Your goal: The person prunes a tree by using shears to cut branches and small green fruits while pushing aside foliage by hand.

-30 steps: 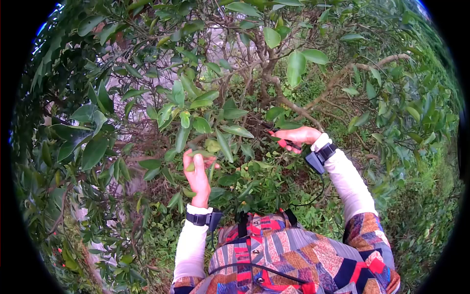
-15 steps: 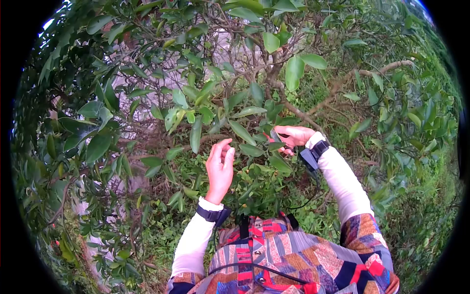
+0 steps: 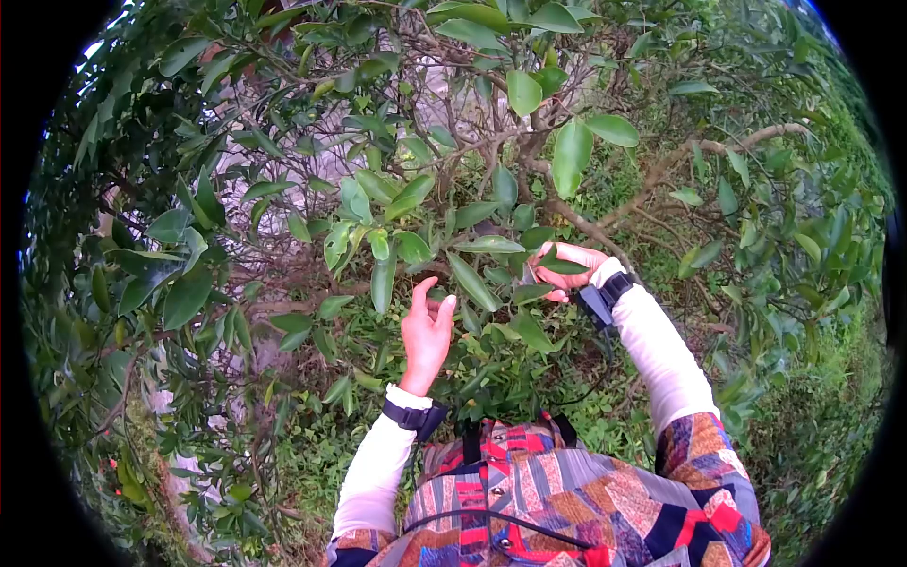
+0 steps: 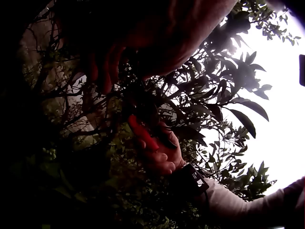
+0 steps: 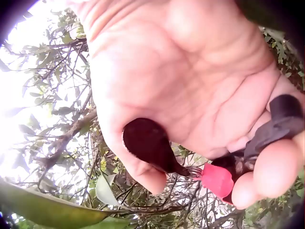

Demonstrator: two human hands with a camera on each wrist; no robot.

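Observation:
Pruning shears with black and red handles (image 5: 217, 180) are held in my right hand (image 3: 573, 263). The right wrist view shows the fingertips curled round one handle, while the other black handle (image 5: 148, 143) lies by the thumb and a small spring shows between. A red part of the shears (image 4: 143, 134) also shows in the left wrist view; leaves hide most of the tool in the head view. My left hand (image 3: 427, 338) is raised just below a leafy twig, thumb and forefinger apart, with nothing visible between them. Long green leaves (image 3: 472, 282) hang between the two hands.
Tree branches and leaves surround both hands. A thick bare branch (image 3: 590, 227) runs behind the right hand, and large leaves (image 3: 572, 159) hang above it. Low green plants (image 3: 529, 387) cover the ground in front of the body. A black cable (image 3: 501, 515) crosses the patterned shirt.
The left hand has moved right and slightly up, away from the small yellowish-green thing and leaves it was at. The right hand stays near its place, now partly behind a leaf.

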